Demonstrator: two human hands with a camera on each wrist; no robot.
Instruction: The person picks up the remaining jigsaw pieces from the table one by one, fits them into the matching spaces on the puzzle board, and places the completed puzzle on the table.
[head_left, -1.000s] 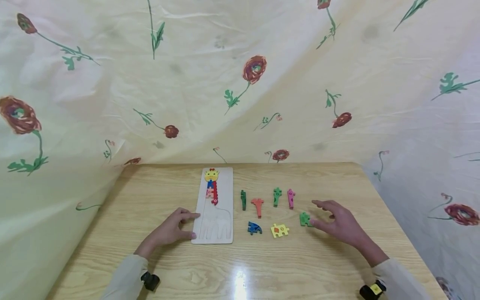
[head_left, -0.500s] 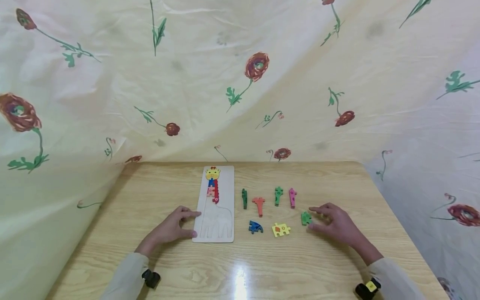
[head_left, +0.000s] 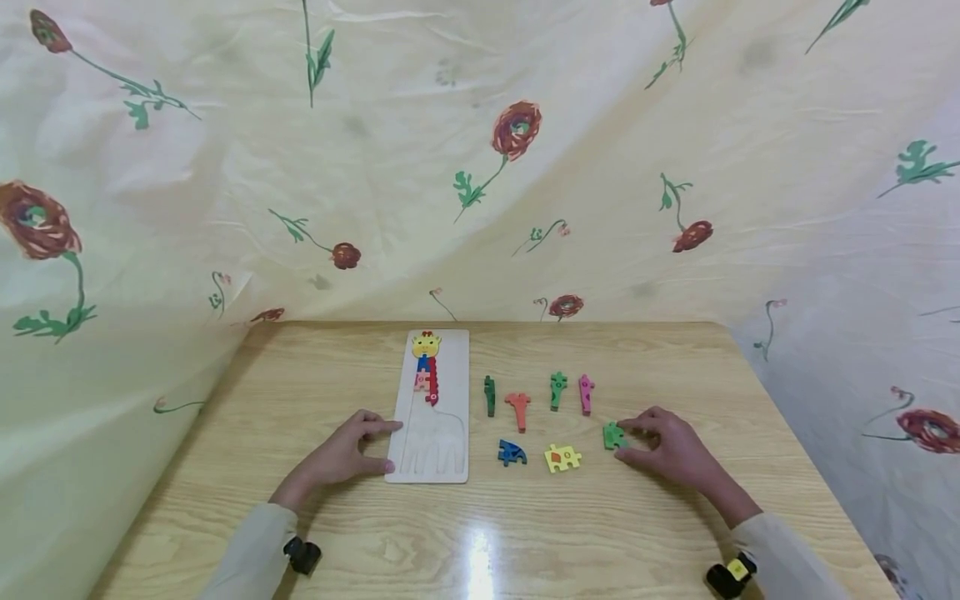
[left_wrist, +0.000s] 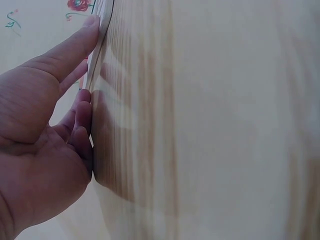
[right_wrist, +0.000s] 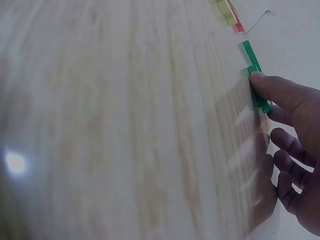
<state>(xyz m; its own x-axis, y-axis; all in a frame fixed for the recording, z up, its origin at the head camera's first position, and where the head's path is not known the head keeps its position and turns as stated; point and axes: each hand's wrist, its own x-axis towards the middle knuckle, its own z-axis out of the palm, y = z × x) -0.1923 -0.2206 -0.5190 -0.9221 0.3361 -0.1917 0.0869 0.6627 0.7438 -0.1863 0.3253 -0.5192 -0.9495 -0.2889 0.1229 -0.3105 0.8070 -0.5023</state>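
Observation:
A pale giraffe puzzle board [head_left: 441,408] lies on the table, with a yellow head piece [head_left: 426,344] and blue, pink and red neck pieces in its upper part. My left hand [head_left: 337,452] rests at the board's left edge, thumb and index finger stretched onto its border. Off to the right, my right hand [head_left: 670,446] pinches a light green puzzle piece [head_left: 613,435] between thumb and index finger. In the right wrist view the thumb presses one side of this green piece [right_wrist: 259,95], close over the tabletop. Its other fingers are bent loosely behind.
Between board and right hand lie loose pieces: dark green [head_left: 490,396], orange [head_left: 518,412], green [head_left: 556,392], magenta [head_left: 585,395], blue [head_left: 512,452] and yellow [head_left: 562,457]. Behind the wooden table [head_left: 420,542] hangs a flowered cloth [head_left: 405,167].
My right hand has moved slightly left and brought thumb and index finger together on the light green piece. The left hand has stayed at the board's edge.

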